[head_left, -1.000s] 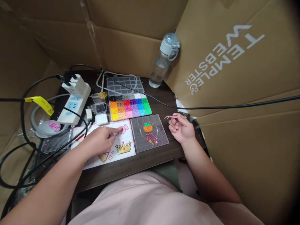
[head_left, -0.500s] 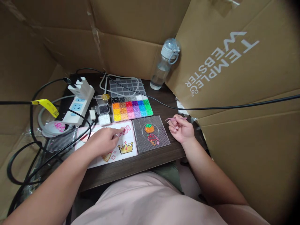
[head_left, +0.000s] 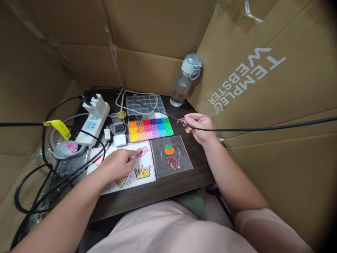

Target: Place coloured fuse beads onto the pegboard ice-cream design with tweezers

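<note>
Gripping tweezers (head_left: 200, 116) in the right hand (head_left: 201, 124) near the right edge of the surface (head_left: 202, 175); pointing the left hand (head_left: 119, 163) at the pattern sheet (head_left: 143, 162) near the front edge, extending the index finger.

A makeshift craft nook, walled in by taped cardboard (head_left: 150, 70) from nine round to three o'clock as the seated wearer faces it, with shop lettering (head_left: 244, 79) printed at one. The dark bench (head_left: 168, 185) carries a colour-sorted bead box (head_left: 151, 128) and mesh board (head_left: 184, 160) toward twelve, a pixel-pattern sheet (head_left: 146, 160) at eleven, and a power strip (head_left: 91, 127) at ten. Whether home or workplace lies beyond cannot be told.
</note>
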`<state>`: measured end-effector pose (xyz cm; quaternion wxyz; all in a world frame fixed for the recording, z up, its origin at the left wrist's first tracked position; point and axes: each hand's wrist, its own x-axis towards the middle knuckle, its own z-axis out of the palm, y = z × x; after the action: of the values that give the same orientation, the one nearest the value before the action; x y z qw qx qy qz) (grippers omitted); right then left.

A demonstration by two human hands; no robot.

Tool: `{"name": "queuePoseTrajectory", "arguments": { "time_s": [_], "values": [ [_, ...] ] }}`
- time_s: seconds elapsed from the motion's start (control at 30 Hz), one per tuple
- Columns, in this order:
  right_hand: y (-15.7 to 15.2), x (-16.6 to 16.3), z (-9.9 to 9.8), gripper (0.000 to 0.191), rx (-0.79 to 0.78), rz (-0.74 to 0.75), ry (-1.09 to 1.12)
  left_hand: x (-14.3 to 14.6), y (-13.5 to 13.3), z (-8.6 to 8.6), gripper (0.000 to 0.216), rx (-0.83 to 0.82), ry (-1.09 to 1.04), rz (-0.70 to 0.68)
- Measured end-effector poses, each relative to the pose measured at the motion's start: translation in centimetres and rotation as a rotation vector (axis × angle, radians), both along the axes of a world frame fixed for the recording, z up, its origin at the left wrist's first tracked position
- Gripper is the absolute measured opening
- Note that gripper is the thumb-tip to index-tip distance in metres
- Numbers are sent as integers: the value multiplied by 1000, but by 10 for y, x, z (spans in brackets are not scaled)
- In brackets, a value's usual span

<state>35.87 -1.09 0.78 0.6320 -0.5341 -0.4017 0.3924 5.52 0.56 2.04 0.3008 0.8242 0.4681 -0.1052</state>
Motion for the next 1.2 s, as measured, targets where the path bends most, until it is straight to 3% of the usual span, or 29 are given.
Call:
{"name": "queuePoseTrajectory", "arguments": {
  "time_s": [0.13,0.37,0.5,0.73,0.93,1.07,1.2],
  "values": [
    [20,-16,6,29,80,98,-74,0,0,1,51,5,-10,-7],
    [9,-36,-22,17,22,107,-289,-3,1,-13,52,40,12,-18],
    [5,-40,-27,8,99,118,-420,-4,2,-15,53,23,9,-35],
    [13,-40,-33,14,10,51,-344,-7,3,-21,53,35,18,-44],
    [36,-40,-17,24,-35,88,-255,-10,2,-24,53,44,-23,-47],
    [55,-52,-4,21,-84,251,-386,-9,2,-22,52,47,-50,-37],
    [59,-70,-9,12,-32,306,-473,-8,2,-20,52,43,-58,-41]
  ]
}}
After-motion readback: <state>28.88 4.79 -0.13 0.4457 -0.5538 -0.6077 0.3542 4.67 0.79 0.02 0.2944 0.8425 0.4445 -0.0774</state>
